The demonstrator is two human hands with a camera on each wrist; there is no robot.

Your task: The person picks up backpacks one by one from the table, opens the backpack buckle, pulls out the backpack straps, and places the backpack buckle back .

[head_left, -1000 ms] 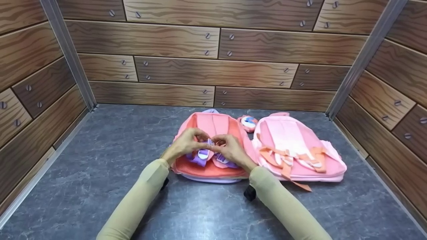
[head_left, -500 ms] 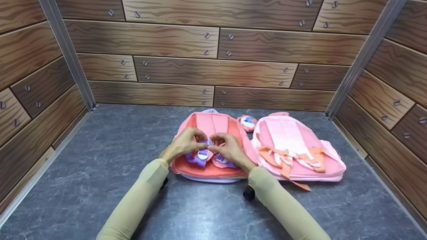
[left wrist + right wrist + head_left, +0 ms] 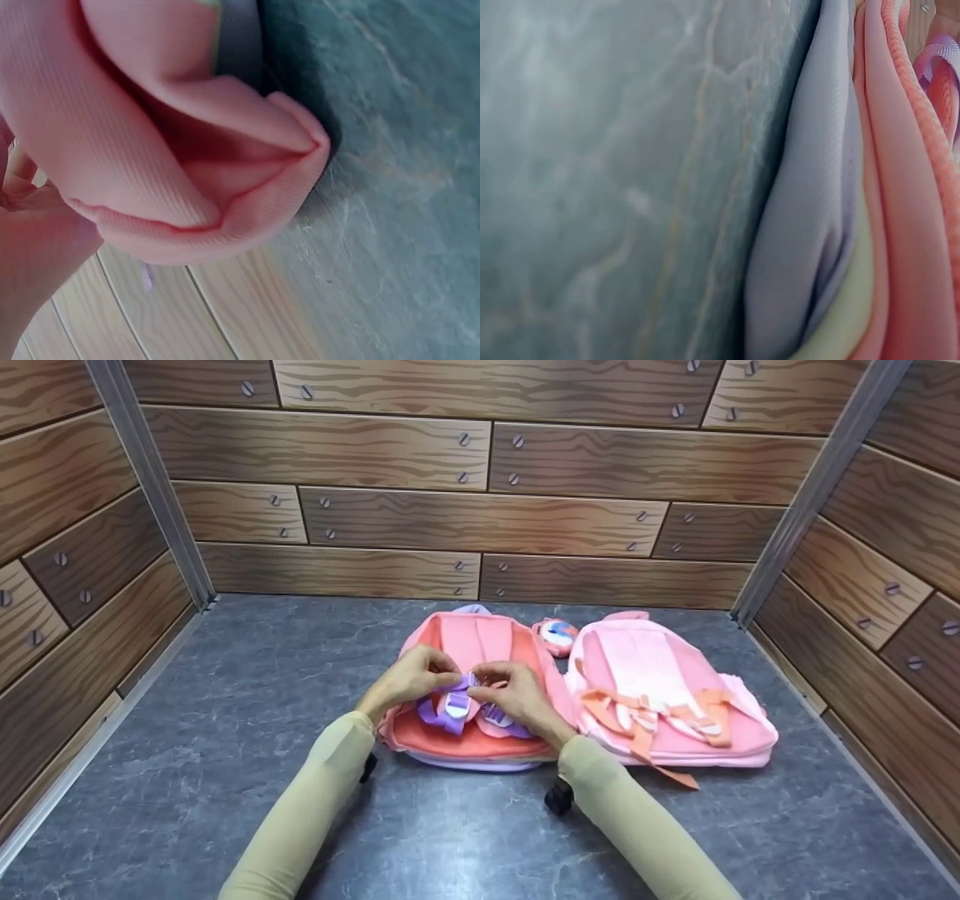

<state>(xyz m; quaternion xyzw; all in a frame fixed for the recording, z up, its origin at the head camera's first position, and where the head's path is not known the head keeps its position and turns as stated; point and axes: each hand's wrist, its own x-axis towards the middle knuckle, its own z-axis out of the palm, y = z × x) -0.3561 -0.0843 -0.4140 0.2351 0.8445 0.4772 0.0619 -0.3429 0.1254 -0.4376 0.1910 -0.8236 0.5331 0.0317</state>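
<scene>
A coral backpack [image 3: 480, 634] lies with its strap side up in the head view. Over its middle my left hand [image 3: 409, 679] pinches a purple webbing strap [image 3: 448, 723] between thumb and fingers. My right hand [image 3: 517, 694] pinches a small buckle [image 3: 471, 679] on that webbing, just right of the left fingertips. Below the fingers, a white strap adjuster [image 3: 457, 705] lies on the bag. The left wrist view has a gaping side pocket [image 3: 225, 172] beside the left hand. From the right wrist, the bag's lilac edge [image 3: 802, 202] shows, with the right hand out of frame.
To the right lies a pink backpack [image 3: 637, 660] with orange straps, one strap end [image 3: 679, 780] trailing onto the dark table [image 3: 262, 697]. Between the bags' tops sits a round pink pouch [image 3: 557, 637]. Wood-patterned walls [image 3: 480, 521] enclose the back and sides.
My left hand has drawn slightly left, away from the right fingertips, and more purple webbing shows between them. The right hand has hardly moved. Both bags stay in place.
</scene>
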